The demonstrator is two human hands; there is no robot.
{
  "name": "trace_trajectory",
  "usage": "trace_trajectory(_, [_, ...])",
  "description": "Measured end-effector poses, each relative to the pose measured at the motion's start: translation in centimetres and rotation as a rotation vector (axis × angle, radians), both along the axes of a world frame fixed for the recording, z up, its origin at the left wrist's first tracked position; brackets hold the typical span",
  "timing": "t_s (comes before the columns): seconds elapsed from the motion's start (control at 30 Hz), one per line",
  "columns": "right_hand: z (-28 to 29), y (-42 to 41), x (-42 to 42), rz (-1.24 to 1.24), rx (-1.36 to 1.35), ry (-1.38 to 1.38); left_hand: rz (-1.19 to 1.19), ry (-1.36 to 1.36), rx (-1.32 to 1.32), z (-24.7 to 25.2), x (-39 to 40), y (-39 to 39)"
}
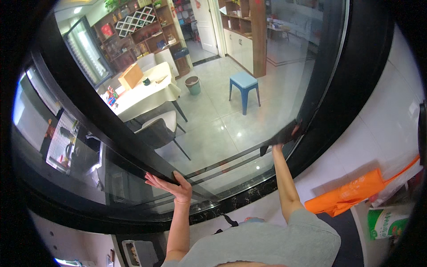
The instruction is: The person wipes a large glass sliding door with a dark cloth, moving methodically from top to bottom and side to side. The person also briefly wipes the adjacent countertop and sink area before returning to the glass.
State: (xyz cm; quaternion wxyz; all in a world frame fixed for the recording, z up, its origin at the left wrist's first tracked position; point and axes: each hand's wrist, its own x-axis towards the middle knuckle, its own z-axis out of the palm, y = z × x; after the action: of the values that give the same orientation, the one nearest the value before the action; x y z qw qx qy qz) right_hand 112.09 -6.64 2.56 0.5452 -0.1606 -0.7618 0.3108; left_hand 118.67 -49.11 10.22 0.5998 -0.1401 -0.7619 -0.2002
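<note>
My left hand is at the black frame of a glass door panel, with the thumb on one side of its edge and the fingers extended along the other. Low on the glass pane, near the right-hand frame, my right hand holds a dark cloth against it. Most of the right fingers are hidden by this cloth. A dark marbled sill runs under the panels, just in front of my body.
Through the doorway are a chair, a table with a pale cloth, a bin and a blue stool. At my right, an orange cloth item hangs by the white wall, above a green-and-white bag.
</note>
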Motion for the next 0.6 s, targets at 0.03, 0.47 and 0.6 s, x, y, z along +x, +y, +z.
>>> trace_trajectory(0.03, [2.4,-1.8,-0.7,0.054,-0.037,0.06,-0.004,0.007,-0.018,0.1,0.3,-0.3])
trace_trajectory(0.47, [23.1,-24.5,0.6,-0.099,0.965,0.406,-0.101,0.011,-0.037,0.4,0.4,1.9])
trace_trajectory(0.6, [4.1,-17.4,1.7,0.288,0.475,-0.054,0.008,0.017,-0.078,-0.4,0.5,0.5])
